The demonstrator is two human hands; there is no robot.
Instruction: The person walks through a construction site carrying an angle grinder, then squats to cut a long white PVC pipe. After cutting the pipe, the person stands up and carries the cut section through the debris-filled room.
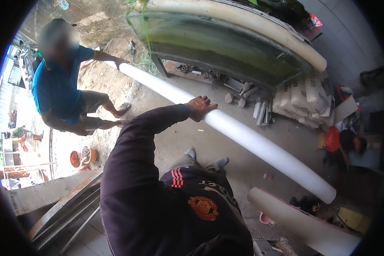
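Observation:
A long white pipe (251, 135) runs slantwise across the view, from the upper left down to the lower right. My left hand (200, 108), at the end of a dark sleeve, is closed over the pipe's upper side near its middle. Its fingers curl toward the far edge of the pipe. At the upper left end, a co-worker in a blue shirt (57, 91) has a hand (118, 62) on the same pipe. My right hand does not show.
A glass tank (226, 47) stands on a frame at the back, with a cream pipe (260, 21) along its top. Stacked sacks (301, 100) lie to its right. Another large pipe (303, 222) is at lower right, metal beams (68, 209) lower left, buckets (88, 155) left.

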